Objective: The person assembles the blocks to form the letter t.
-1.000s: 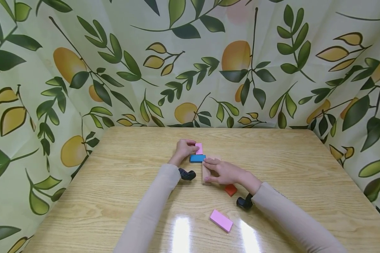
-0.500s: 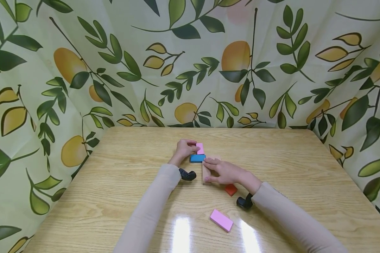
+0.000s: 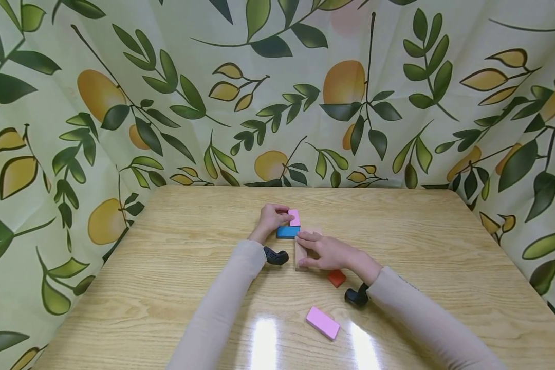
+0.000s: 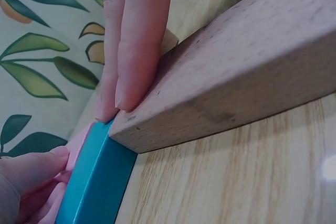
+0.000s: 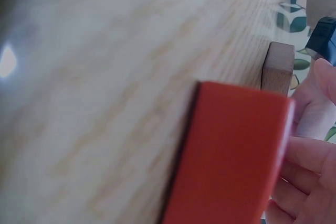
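Observation:
My left hand pinches a small pink block at the far end of a blue block. In the left wrist view the blue block butts against the end of a plain wooden block, with a sliver of the pink block behind it. My right hand rests on the wooden block, its fingers lying straight along the top with the tips by the blue block. A red block lies under my right wrist and fills the right wrist view.
A second pink block lies loose on the wooden table nearer to me. A leaf-and-lemon patterned cloth hangs behind and at both sides of the table. Black wrist cameras sit under both sleeves.
My left hand has nudged the pink block slightly to the right, closer over the blue block. The right hand and the wooden block have stayed put.

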The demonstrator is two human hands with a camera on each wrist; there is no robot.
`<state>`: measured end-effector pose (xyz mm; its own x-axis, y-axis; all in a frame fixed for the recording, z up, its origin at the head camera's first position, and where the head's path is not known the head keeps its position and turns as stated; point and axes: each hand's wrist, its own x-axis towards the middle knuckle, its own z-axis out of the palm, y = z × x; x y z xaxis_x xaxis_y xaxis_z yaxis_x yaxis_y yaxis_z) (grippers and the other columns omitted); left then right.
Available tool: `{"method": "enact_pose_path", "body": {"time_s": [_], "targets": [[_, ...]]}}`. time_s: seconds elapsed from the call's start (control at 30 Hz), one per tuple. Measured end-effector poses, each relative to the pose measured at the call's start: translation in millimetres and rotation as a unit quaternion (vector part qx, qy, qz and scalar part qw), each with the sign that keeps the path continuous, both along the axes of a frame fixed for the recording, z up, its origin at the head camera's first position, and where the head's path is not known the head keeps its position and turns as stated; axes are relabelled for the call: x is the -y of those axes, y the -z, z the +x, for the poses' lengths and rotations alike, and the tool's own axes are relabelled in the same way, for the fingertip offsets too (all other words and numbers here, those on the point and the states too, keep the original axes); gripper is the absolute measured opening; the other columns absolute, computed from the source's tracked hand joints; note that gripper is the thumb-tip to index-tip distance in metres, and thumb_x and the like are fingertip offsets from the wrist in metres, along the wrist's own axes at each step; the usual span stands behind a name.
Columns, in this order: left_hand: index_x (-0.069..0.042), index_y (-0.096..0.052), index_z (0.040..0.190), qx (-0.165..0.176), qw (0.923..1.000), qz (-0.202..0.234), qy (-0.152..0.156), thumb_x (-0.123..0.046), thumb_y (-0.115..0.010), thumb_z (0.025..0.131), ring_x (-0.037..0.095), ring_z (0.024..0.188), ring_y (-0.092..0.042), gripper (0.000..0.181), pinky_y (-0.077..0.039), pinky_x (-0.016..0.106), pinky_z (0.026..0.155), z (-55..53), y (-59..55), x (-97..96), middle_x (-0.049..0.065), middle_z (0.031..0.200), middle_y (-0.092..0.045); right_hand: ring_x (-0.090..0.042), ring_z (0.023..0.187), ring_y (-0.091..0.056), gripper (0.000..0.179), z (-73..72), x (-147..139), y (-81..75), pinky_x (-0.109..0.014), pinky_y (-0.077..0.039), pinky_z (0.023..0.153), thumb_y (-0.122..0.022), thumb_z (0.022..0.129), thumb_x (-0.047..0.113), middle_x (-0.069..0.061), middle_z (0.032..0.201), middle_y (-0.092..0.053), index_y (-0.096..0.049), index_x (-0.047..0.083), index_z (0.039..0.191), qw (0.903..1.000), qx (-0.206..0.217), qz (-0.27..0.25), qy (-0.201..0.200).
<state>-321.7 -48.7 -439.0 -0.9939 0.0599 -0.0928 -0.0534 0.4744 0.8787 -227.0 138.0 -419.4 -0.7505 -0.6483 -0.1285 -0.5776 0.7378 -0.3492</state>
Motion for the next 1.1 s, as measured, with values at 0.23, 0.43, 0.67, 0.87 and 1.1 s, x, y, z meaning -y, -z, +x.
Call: {"method": "enact_pose_path", "body": {"time_s": [0.23, 0.43, 0.67, 0.87, 1.1], "targets": [[-0.003, -0.070, 0.114, -0.001, 1.0000, -0.008, 0.003, -0.018, -0.076, 0.082, 0.025, 0.103, -0.067, 0.036, -0.054, 0.033, 0.096, -1.5, 1.5, -0.9, 0.015, 0.113, -0.072, -0.039, 0.145, -0.032, 0.069, 0.8, 0.3, -0.1, -0.053, -0.031, 0.118, -0.055, 0.094, 0.048, -0.012, 0.159, -0.031, -0.039, 0.007, 0.147, 1.0000, 0.001, -0.001, 0.000], [-0.004, -0.070, 0.116, 0.008, 0.9999, -0.009, 0.005, -0.017, -0.076, 0.083, 0.025, 0.103, -0.065, 0.036, -0.052, 0.035, 0.099, -2.2, 1.2, -2.3, 0.014, 0.111, -0.072, -0.038, 0.146, -0.031, 0.069, 1.5, 0.6, -1.8, -0.052, -0.030, 0.118, -0.055, 0.094, 0.049, -0.011, 0.159, -0.031, -0.039, 0.007, 0.147, 1.0000, 0.004, -0.002, 0.001], [-0.005, -0.069, 0.117, 0.003, 0.9997, -0.014, 0.020, -0.019, -0.075, 0.084, 0.025, 0.103, -0.066, 0.037, -0.053, 0.035, 0.099, -0.7, 0.5, -3.3, 0.014, 0.113, -0.072, -0.036, 0.146, -0.031, 0.069, 1.9, 0.2, -2.4, -0.051, -0.031, 0.118, -0.056, 0.094, 0.047, -0.013, 0.158, -0.031, -0.040, 0.005, 0.146, 1.0000, -0.003, -0.006, -0.003], [-0.004, -0.070, 0.116, -0.014, 0.9991, -0.027, 0.031, -0.019, -0.074, 0.084, 0.024, 0.100, -0.067, 0.035, -0.055, 0.032, 0.093, 0.8, -0.1, -3.3, 0.014, 0.111, -0.073, -0.035, 0.147, -0.030, 0.069, 1.6, -0.5, -1.1, -0.051, -0.032, 0.118, -0.055, 0.094, 0.048, -0.012, 0.159, -0.031, -0.039, 0.005, 0.147, 1.0000, -0.004, -0.003, -0.005], [-0.005, -0.070, 0.116, -0.011, 0.9990, -0.027, 0.034, -0.020, -0.074, 0.085, 0.022, 0.099, -0.064, 0.035, -0.054, 0.031, 0.093, 1.0, 0.2, -4.7, 0.014, 0.111, -0.072, -0.034, 0.147, -0.031, 0.069, 0.5, -1.0, -0.6, -0.051, -0.032, 0.118, -0.055, 0.094, 0.048, -0.012, 0.159, -0.030, -0.039, 0.006, 0.147, 1.0000, 0.000, -0.003, -0.006]]}}
